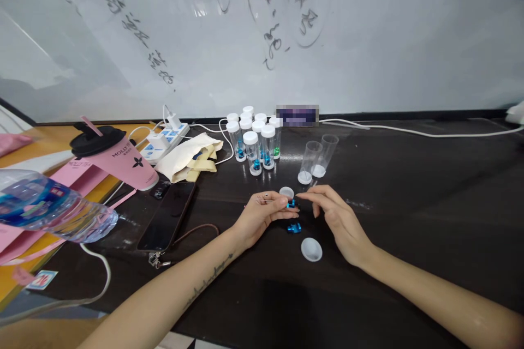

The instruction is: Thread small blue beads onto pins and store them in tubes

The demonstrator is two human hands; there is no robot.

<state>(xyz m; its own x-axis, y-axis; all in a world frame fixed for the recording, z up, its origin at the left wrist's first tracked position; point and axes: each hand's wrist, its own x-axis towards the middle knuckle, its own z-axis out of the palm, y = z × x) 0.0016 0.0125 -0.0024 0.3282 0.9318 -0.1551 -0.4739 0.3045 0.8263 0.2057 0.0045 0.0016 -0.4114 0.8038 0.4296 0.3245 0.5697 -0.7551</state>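
Observation:
My left hand [262, 217] rests on the dark table [429, 202], its fingers curled in a pinch against a small blue metal part [291, 204]. My right hand [333, 215] sits just to the right, fingers bent and fingertips close to that same part; whether it grips anything I cannot make out. A second blue part [293, 227] lies on the table between the hands. One white cap [286, 192] lies just beyond my fingers. Another white cap [311, 249] lies nearer me. Two uncapped clear vials [317, 157] stand behind.
Several capped vials [256, 139] with blue or green parts stand at the back. To the left are a black phone [168, 217], a cloth bag [190, 157], a power strip [166, 139], a pink cup [118, 159] and a water bottle [49, 207]. A cable [409, 130] runs along the wall.

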